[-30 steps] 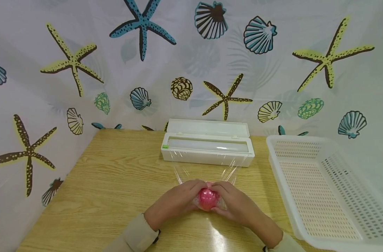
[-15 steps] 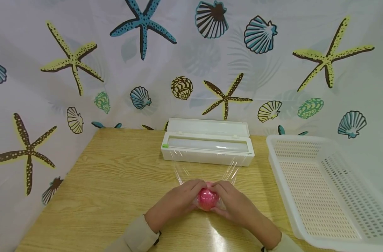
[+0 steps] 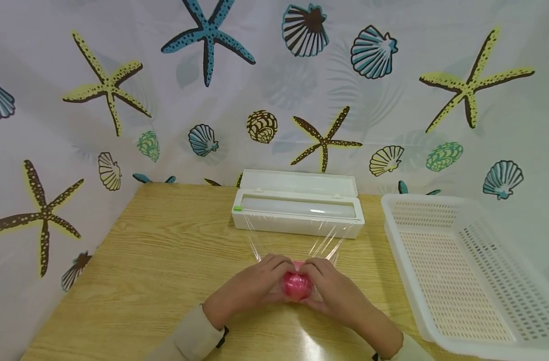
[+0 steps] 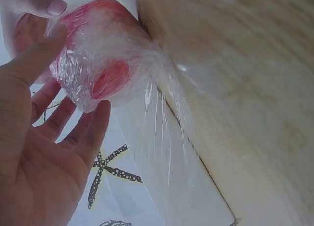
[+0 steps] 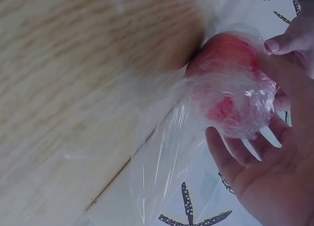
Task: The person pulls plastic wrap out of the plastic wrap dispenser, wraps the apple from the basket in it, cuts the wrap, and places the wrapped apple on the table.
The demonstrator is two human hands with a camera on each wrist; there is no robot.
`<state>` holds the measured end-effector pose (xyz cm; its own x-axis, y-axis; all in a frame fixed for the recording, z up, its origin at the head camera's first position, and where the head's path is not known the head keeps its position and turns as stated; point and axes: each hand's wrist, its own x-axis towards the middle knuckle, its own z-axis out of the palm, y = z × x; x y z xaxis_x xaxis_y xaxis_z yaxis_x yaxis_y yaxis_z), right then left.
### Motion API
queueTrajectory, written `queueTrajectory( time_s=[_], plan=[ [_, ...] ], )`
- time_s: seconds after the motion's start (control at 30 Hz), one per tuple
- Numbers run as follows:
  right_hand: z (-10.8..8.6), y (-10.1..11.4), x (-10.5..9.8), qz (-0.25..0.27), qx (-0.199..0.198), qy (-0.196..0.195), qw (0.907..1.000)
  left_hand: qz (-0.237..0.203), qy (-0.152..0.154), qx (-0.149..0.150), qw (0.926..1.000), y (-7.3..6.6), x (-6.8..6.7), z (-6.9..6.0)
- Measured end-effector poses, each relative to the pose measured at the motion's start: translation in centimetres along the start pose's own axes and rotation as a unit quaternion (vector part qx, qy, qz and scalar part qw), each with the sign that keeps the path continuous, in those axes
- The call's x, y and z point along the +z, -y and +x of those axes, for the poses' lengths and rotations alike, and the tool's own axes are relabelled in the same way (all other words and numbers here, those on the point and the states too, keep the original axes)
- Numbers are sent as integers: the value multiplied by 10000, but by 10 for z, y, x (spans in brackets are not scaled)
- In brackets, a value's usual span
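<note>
"Where's the pink ball (image 3: 297, 287)?"

"Between the left hand (image 3: 256, 283) and the right hand (image 3: 338, 295), over the wooden surface (image 3: 179, 250)."

"And the fingers (image 4: 99, 130)?"

"Both hands' curl round it — clear film (image 3: 327, 245) clings to the ball and stretches away to the white box (image 3: 297, 225), its lid (image 3: 299, 182) up."

The left hand (image 3: 257, 282) and right hand (image 3: 336, 291) partly hide the pink object (image 3: 297, 287).
</note>
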<state>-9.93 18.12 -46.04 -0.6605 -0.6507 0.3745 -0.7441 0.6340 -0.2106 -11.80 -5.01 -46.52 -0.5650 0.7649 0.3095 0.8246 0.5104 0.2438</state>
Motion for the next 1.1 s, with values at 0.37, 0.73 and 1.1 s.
queueTrajectory(
  time_s=[0.37,0.73,1.1],
  plan=[
    [-4,3,-6,521,163,-75,9985,-437,-279,97,9986,-3,2,1],
    [-4,4,-8,154,205,-111,9996,-322,-227,24,9992,-4,-2,-4],
    [9,18,-54,-166,182,-640,9976,539,-1409,-1043,9830,10,-23,-12]
  ],
)
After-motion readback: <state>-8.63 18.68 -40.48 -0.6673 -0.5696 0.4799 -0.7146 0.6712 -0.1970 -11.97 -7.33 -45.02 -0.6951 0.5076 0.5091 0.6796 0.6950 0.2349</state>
